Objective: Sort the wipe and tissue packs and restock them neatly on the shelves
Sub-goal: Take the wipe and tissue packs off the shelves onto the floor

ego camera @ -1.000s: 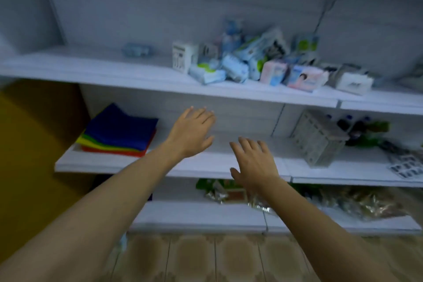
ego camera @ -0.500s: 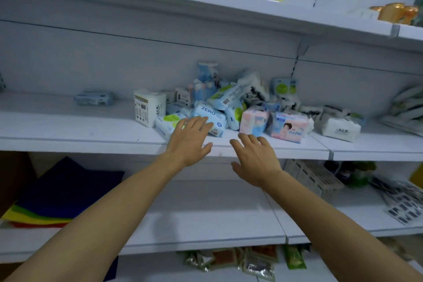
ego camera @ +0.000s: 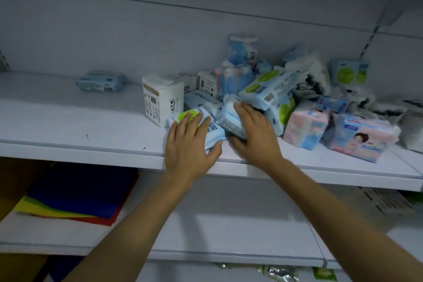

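Observation:
A jumbled heap of wipe and tissue packs lies on the middle shelf. My left hand lies with straight, spread fingers on a blue wipe pack with a green dot near the shelf's front edge, its thumb at the pack's front corner. Just to its right, my right hand grips a pale blue wipe pack, fingers over the top and thumb under its front end. A white tissue pack stands upright left of my hands. One blue pack lies apart at far left.
Pink-and-blue tissue packs and a pack with a baby picture lie right of my hands. Folded coloured cloths sit on the lower shelf at left. Foil packets show on the shelf below.
The view rose and closed in on the middle shelf. Both hands moved from the air in front of the shelf edge onto packs at the heap's front.

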The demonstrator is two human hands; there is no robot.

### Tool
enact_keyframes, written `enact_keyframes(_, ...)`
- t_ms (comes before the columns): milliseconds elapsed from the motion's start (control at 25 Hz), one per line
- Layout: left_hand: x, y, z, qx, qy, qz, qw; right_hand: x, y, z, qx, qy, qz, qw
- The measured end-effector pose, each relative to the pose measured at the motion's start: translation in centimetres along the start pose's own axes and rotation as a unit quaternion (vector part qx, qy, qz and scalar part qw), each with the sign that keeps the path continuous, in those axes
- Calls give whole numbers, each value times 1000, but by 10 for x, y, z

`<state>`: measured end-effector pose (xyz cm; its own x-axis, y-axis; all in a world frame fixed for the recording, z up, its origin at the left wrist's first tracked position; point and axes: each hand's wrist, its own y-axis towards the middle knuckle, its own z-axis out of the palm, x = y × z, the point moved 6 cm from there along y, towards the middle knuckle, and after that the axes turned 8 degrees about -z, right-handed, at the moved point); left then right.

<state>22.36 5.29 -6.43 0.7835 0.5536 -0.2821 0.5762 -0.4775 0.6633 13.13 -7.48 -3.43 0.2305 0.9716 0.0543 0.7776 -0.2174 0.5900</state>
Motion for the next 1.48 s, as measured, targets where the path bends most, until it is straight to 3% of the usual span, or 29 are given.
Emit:
enact_keyframes(160, 0, -3, 2, -22, 7, 12, 1000, -11, -9, 9, -64, 37, 3, 997)
enact_keyframes(360, 1, -3, 1, -39, -12, 10, 999, -9, -10, 12, -54, 29, -6, 998)
enact_keyframes(480, 6, 1, 3, 11, -6, -40, 999, -9, -11, 9, -60, 22, -19, 998)
enact_keyframes(640, 8, 4, 4, 103, -42, -98, 989, -12, -17, -1, -108, 146, -35, 983)
enact_keyframes(720, 5, 3, -5, 101, -107, -142, 979, -18, -20, -4, -138, 226, -27, 964)
enact_keyframes(800, -1, -4, -24, 54, -229, -211, 949, -25, -21, -4, -155, 304, 3, 940)
enact_keyframes(920, -11, -33, -52, -31, -412, -333, 848, -28, -25, -11, -170, 427, 43, 887)
enact_keyframes(1040, -22, -64, -66, -65, -548, -382, 741, -12, -30, -28, -185, 472, -42, 861)
enact_keyframes(1120, -29, -76, -80, -90, -582, -380, 713, 6, -37, -34, -164, 522, -51, 836)
enact_keyframes(1280, -52, -94, -117, -180, -460, -330, 804, 56, -54, -38, -46, 683, 45, 728)
enact_keyframes(1400, -52, -108, -128, -121, -378, -256, 881, 90, -56, -24, 47, 754, 117, 644)
enact_keyframes(1440, -43, -114, -131, -95, -375, -257, 886, 101, -56, -17, 73, 760, 138, 630)
enact_keyframes(1480, -31, -122, -133, -84, -401, -278, 869, 111, -56, -10, 95, 760, 154, 624)
